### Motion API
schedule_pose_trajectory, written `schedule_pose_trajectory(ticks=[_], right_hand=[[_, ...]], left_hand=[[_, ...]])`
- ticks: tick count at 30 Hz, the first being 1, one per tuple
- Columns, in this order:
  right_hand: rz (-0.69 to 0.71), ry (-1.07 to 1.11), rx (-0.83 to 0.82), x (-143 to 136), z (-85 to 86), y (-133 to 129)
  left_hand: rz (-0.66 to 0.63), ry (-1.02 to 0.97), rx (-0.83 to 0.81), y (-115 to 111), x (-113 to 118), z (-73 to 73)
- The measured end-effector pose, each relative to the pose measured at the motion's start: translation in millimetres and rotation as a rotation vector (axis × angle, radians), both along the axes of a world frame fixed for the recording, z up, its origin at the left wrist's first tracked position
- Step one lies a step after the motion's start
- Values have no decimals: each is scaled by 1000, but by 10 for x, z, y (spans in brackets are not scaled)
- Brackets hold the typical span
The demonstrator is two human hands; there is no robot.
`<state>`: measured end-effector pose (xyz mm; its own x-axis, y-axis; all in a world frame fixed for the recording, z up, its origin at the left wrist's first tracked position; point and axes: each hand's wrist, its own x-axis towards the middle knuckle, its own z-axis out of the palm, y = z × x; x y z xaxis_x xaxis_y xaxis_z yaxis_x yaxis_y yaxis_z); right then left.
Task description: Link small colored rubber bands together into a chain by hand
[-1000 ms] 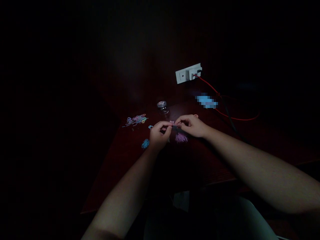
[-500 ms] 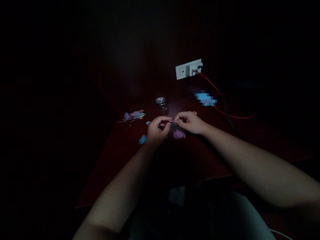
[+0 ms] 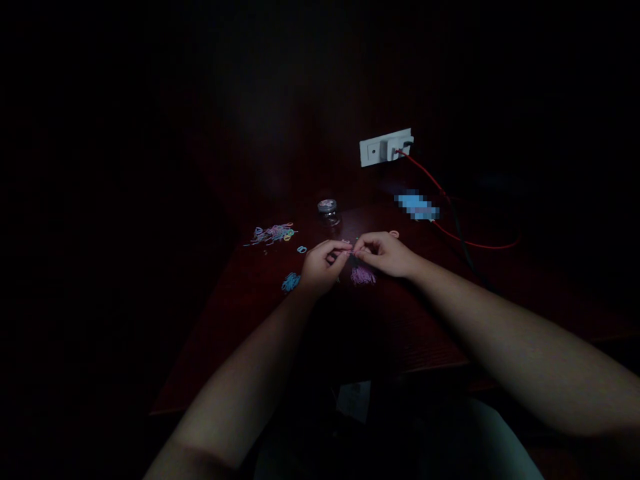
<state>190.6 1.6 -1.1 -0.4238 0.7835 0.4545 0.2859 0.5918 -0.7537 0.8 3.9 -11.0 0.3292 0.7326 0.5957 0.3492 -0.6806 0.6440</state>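
Over the dark red table point(image 3: 240, 320), my left hand point(image 3: 323, 267) and my right hand point(image 3: 385, 255) meet fingertip to fingertip, both pinching. Between them stretches a thin pinkish-purple elastic band point(image 3: 351, 252), small and dimly lit. Just below my fingertips lies a pile of purple elastic bands point(image 3: 363, 275). A pile of blue elastic bands point(image 3: 291, 281) rests beside my left wrist. Farther left spreads a mixed heap of coloured elastic bands point(image 3: 274, 233), and a light-blue band point(image 3: 301, 249) sits apart from it. Beyond my right hand is an orange-pink band point(image 3: 394, 234).
A small clear jar with a lid point(image 3: 328, 208) stands behind my hands. On the back wall a white socket plate point(image 3: 367, 153) holds a plug, and a red cable point(image 3: 431, 175) runs down to the right. A blurred-out blue object point(image 3: 417, 206) lies near it.
The whole view has shifted slightly, so things appear a little lower and to the right. My hands stay together, and the pinkish-purple band between them shows more plainly.
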Motion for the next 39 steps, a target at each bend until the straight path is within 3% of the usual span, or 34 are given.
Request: schedule_pose_trajectory(ticks=[13,27,39], right_hand=[[-8,-13,-15,-14,2,-15],[5,6,-72,-20,-3,-11],[-31,-35,-30,-30,18,-23]], left_hand=[[19,-15,33,-43,11,43],[15,-66,-68,-6,24,-7],[7,-106,-106,-52,43,29]])
